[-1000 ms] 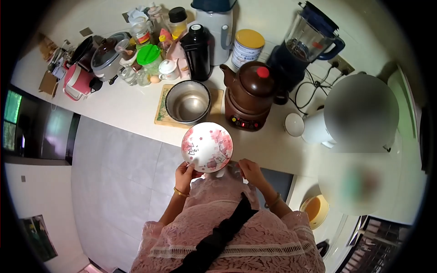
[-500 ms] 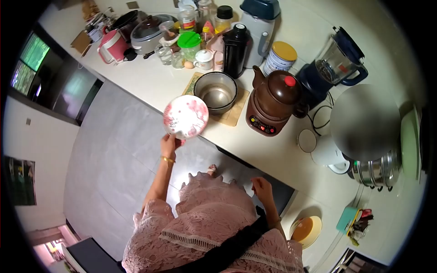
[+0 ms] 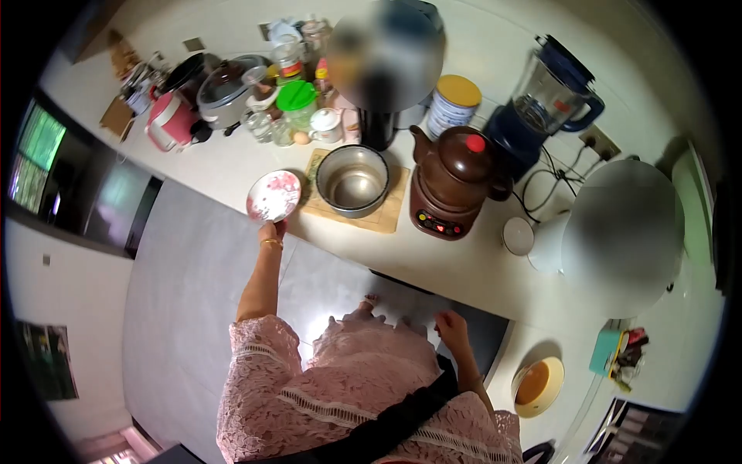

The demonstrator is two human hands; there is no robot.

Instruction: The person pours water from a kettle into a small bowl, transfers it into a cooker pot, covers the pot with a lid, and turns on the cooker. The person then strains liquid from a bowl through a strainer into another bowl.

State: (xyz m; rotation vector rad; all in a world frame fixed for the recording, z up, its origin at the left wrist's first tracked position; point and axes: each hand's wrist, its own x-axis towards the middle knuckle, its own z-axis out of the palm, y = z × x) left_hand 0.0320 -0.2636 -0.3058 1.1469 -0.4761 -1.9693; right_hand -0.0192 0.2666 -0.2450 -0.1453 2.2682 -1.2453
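Observation:
My left hand (image 3: 270, 230) grips the near rim of a white plate with pink and red flower patterns (image 3: 273, 196). The plate is at the counter's front edge, left of a metal pot (image 3: 352, 182); whether it touches the counter I cannot tell. The pot stands uncovered on a wooden board (image 3: 393, 203), and no food shows in it. My right hand (image 3: 450, 326) hangs in front of my dress, below the counter edge, with its fingers curled in and nothing visible in them.
Right of the pot, a brown lidded kettle (image 3: 462, 166) sits on a lit heating base (image 3: 439, 223). Beyond are a blender (image 3: 545, 97), a small cup (image 3: 517, 236) and a bowl of orange-brown liquid (image 3: 538, 384). Jars, a green-lidded container (image 3: 297, 99) and a pink kettle (image 3: 171, 117) line the back left.
My left hand has carried the plate leftward, away from the pot and to the counter edge. The view has shifted a little. My right hand stays low with its fingers curled.

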